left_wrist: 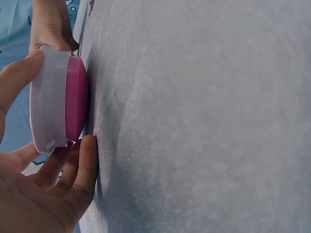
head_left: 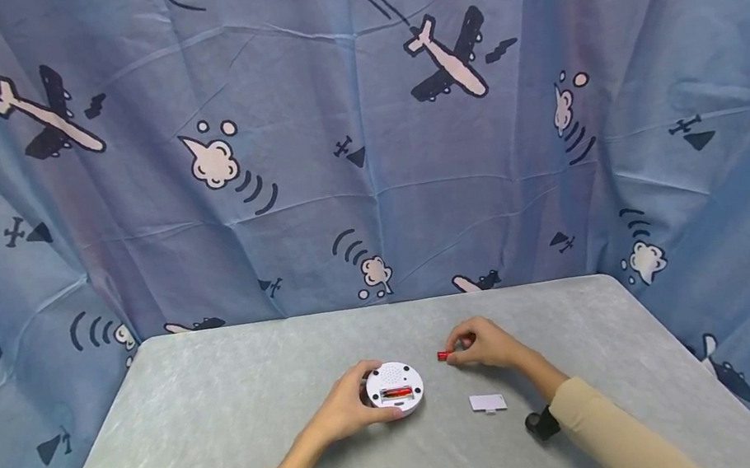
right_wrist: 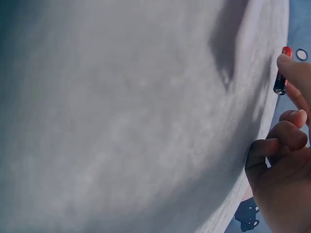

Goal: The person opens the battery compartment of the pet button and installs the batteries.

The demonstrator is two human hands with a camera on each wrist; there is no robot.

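- the left hand [head_left: 346, 403] is clamped on a round white plastic device [head_left: 391, 375], thumb at the near rim and fingers round the far side.
- the device sits left of centre, over the pale grey bench [head_left: 225, 411]; its pink base [left_wrist: 77, 99] faces down, though i cannot tell whether it touches.
- its open rectangular battery slot [head_left: 398, 399] faces up, with a red cylindrical battery [head_left: 397, 392] inside; whether a second fits beside it is too small to tell.
- the right hand [head_left: 486, 344] pinches a small red-and-black cylindrical battery [right_wrist: 280, 85] between thumb and finger, well apart from the device.
- the thin white rectangular cover [head_left: 488, 402] lies loose on the bench, nearer the person than the right hand.
- the pinched battery could slip and roll away, being smooth, round and held by little more than fingertips.
- if it goes in, the ends could be reversed; the polarity marks are unreadable here.
- the device could rock under pressure if its rounded base is poorly braced.
- a sleeve or wrist could sweep the light cover aside.
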